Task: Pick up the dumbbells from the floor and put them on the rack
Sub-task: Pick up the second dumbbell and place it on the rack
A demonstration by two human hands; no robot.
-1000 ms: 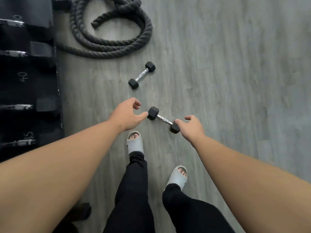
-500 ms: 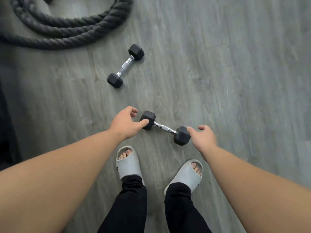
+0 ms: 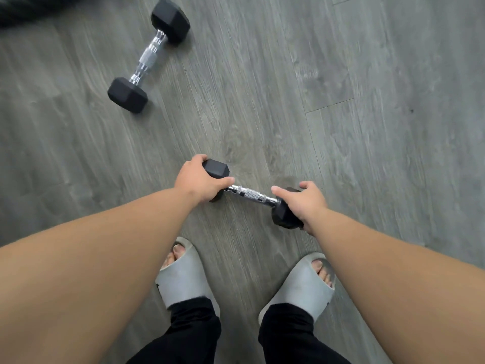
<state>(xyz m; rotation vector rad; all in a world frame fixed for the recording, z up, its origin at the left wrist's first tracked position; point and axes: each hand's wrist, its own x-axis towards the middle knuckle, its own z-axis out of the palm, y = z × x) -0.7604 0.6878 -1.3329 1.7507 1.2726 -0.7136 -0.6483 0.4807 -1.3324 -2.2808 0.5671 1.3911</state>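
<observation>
A small dumbbell (image 3: 250, 193) with black hex heads and a chrome handle lies on the grey wood floor just in front of my feet. My left hand (image 3: 199, 181) is wrapped over its left head, fingers curled around it. My right hand (image 3: 305, 202) covers its right head, thumb and fingers closing on it. A second, similar dumbbell (image 3: 149, 54) lies apart on the floor at the upper left, angled diagonally. The rack is out of view.
My feet in grey slides (image 3: 185, 274) stand just below the near dumbbell. A bit of thick black rope (image 3: 23, 9) shows at the top left corner. Grey plank floor (image 3: 367, 101) stretches to the right.
The view has dropped closer to the floor. Both hands have gone from hovering beside the near dumbbell's heads to closing over them. The rope and rack have slid out of view.
</observation>
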